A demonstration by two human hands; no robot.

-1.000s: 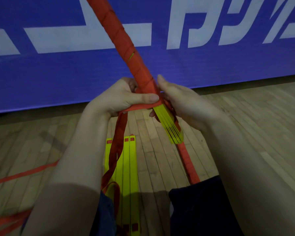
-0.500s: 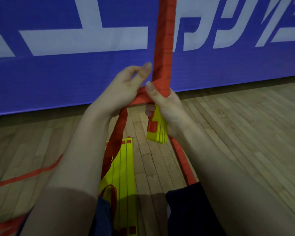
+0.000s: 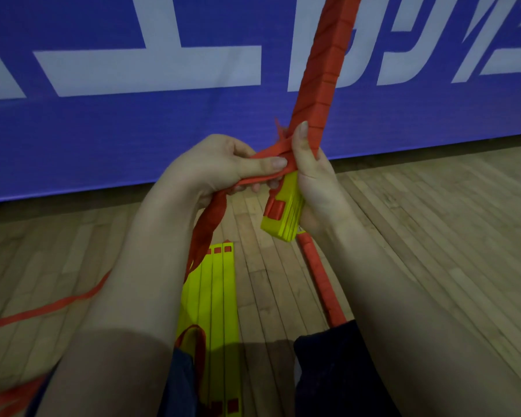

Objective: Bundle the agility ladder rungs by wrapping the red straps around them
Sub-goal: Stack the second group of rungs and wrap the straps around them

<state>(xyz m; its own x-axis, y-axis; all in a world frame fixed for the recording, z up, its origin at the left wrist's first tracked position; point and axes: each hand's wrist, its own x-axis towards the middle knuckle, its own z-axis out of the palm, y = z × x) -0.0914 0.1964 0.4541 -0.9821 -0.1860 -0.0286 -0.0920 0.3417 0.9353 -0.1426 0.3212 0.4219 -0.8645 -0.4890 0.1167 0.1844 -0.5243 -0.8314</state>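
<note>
Hands meet at frame centre: the right hand [image 3: 312, 182] is closed around the stiff, light bundle of yellow rungs [image 3: 286, 215], which rises toward one o'clock, while the left hand [image 3: 220, 167] pinches the limp red strap [image 3: 271, 176] taut across it. Judged slippery, the strap is best held close to the wrap; loose rungs [image 3: 220, 296] lie on the floor [image 3: 433, 236] at six o'clock.

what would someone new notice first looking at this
Centre frame, the left hand and right hand grip a tall rung bundle wrapped in red strap, its yellow ends bare below. Behind is a blue banner; loose yellow rungs lie on the wooden floor.
</note>
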